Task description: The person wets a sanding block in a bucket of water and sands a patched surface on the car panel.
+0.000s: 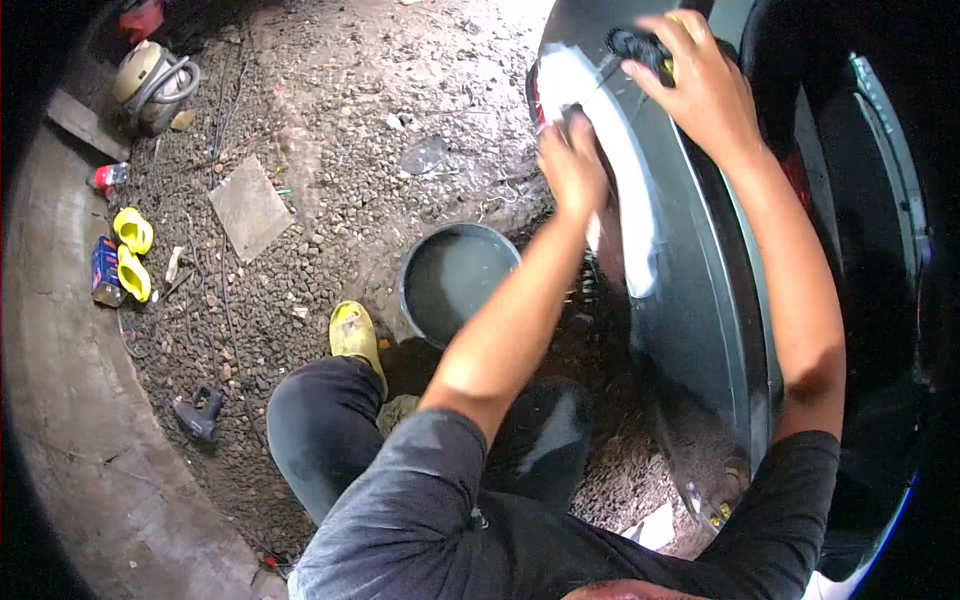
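Observation:
A dark car panel (690, 300) curves down the right side, with a long white patch (632, 180) on its edge. My left hand (574, 165) is at the left edge of the white patch, its fingers closed on a small dark object (572, 112). Higher and to the right, my right hand (700, 85) is over the panel, its fingers curled round a black object (640, 45) whose kind I cannot make out. Below my left forearm, a round black tub (408, 285) with dark liquid stands on the gravel.
Gravel ground lies to the left, with a flat square board (250, 208), yellow clogs (132, 250), a dark drill-like tool (200, 413) and a vacuum-like machine (150, 80). A concrete ledge (70, 400) runs along the left. My yellow shoe (353, 332) is beside the tub.

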A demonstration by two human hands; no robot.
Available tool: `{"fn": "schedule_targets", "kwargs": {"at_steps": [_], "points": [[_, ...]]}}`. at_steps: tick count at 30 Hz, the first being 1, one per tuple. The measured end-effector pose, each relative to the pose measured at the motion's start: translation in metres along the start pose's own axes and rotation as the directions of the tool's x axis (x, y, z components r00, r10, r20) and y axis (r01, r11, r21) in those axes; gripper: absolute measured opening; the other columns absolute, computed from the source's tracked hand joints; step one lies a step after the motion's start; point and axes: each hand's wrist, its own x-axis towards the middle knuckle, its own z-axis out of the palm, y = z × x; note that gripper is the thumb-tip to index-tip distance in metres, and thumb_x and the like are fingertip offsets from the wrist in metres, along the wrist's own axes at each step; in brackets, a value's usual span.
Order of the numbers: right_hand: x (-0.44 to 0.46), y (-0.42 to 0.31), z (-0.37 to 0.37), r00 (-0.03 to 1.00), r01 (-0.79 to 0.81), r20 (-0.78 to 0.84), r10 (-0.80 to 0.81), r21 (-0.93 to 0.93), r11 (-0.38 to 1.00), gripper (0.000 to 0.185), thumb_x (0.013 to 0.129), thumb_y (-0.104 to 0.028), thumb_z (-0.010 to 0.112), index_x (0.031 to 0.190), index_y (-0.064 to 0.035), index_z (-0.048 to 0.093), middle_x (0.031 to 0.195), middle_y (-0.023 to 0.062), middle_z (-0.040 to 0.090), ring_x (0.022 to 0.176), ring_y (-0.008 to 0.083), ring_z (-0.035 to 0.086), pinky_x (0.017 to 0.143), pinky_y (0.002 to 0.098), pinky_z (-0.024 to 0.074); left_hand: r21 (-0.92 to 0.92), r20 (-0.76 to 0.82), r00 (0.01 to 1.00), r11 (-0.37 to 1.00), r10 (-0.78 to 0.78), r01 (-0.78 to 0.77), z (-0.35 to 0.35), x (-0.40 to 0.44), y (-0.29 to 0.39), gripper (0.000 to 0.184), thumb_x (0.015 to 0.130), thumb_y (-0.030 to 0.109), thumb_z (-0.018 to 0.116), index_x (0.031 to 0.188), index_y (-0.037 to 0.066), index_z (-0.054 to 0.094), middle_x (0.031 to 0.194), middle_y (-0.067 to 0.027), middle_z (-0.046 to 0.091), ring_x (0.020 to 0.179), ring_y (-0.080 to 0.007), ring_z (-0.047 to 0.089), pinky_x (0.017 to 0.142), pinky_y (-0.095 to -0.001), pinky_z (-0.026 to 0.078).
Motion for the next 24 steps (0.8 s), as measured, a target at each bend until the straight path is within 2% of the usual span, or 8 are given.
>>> {"fn": "schedule_targets", "kwargs": {"at_steps": [2,4,8,11,12,14,19,24], "points": [[0.007,-0.008,-0.010,0.999,-0.042,0.014,0.041,0.070,0.997,0.044,0.088,-0.030,0.076,0.126,-0.0127,0.062,0.123,0.0108,0.061,0.103,0.0322,0.068,0.086,0.0438,0.0569,-0.212,0.166,0.970,0.955,-0.176,0.209,0.003,0.055,-0.007,0.050,0.106,0.033,0.055,0.129,-0.011,0.054,0.115,-0.0242,0.068,0.103,-0.0299,0.066,0.093,-0.0397,0.051],[0.017,-0.026,-0.027,0.991,-0.116,0.071,0.110,0.092,0.989,0.035,0.082,-0.022,0.078,0.109,-0.0055,0.064,0.110,0.0151,0.060,0.092,0.0362,0.067,0.079,0.0453,0.0546,-0.160,0.077,0.994,0.983,-0.078,0.089,0.009,0.048,-0.019,0.053,0.106,0.034,0.057,0.135,-0.011,0.052,0.124,-0.0264,0.064,0.109,-0.0310,0.064,0.098,-0.0395,0.049],[0.018,-0.024,-0.026,0.975,-0.194,0.134,0.177,0.122,0.973,0.042,0.083,-0.026,0.078,0.116,-0.0061,0.063,0.116,0.0146,0.058,0.100,0.0351,0.067,0.085,0.0457,0.0546,0.097,0.099,0.991,0.990,0.095,-0.105,-0.020,-0.095,-0.003,0.064,0.101,0.033,0.064,0.145,-0.010,0.045,0.143,-0.0311,0.049,0.134,-0.0388,0.048,0.114,-0.0482,0.036],[0.017,-0.024,-0.024,0.979,-0.176,0.122,0.161,0.124,0.977,0.040,0.084,-0.025,0.077,0.116,-0.0060,0.062,0.113,0.0143,0.058,0.099,0.0328,0.067,0.085,0.0444,0.0543,0.012,0.085,0.986,0.990,0.140,-0.142,-0.014,-0.071,-0.018,0.064,0.100,0.032,0.065,0.144,-0.010,0.045,0.142,-0.0317,0.049,0.137,-0.0403,0.044,0.116,-0.0513,0.032],[0.019,-0.024,-0.021,0.981,-0.174,0.108,0.162,0.114,0.978,0.040,0.084,-0.025,0.077,0.116,-0.0059,0.062,0.113,0.0140,0.058,0.098,0.0321,0.066,0.085,0.0438,0.0542,-0.002,0.047,0.998,0.999,0.049,-0.049,-0.008,-0.033,-0.016,0.058,0.102,0.031,0.063,0.140,-0.010,0.048,0.133,-0.0299,0.056,0.128,-0.0353,0.053,0.111,-0.0474,0.040],[0.017,-0.028,-0.019,0.980,-0.182,0.099,0.173,0.089,0.979,0.039,0.085,-0.024,0.076,0.116,-0.0057,0.061,0.111,0.0134,0.058,0.097,0.0307,0.066,0.084,0.0425,0.0539,-0.431,0.225,0.969,0.882,-0.098,0.189,0.002,0.048,-0.031,0.053,0.103,0.030,0.060,0.136,-0.010,0.052,0.136,-0.0334,0.054,0.129,-0.0450,0.048,0.111,-0.0524,0.034],[0.015,-0.028,-0.012,0.984,-0.171,0.054,0.167,0.082,0.982,0.037,0.085,-0.021,0.077,0.116,-0.0070,0.061,0.109,0.0108,0.058,0.097,0.0276,0.065,0.085,0.0401,0.0525,-0.030,0.039,0.999,0.999,0.033,-0.032,-0.011,-0.081,-0.005,0.060,0.102,0.031,0.061,0.145,-0.008,0.044,0.138,-0.0292,0.050,0.131,-0.0403,0.045,0.114,-0.0486,0.031],[0.018,-0.031,-0.015,0.987,-0.160,0.029,0.159,0.075,0.984,0.037,0.084,-0.020,0.078,0.114,-0.0062,0.062,0.108,0.0110,0.059,0.098,0.0290,0.065,0.084,0.0401,0.0523,-0.207,0.038,0.995,0.973,-0.092,0.098,-0.007,-0.018,-0.005,0.051,0.098,0.024,0.064,0.136,-0.009,0.051,0.132,-0.0295,0.054,0.124,-0.0430,0.047,0.109,-0.0513,0.034]]}}
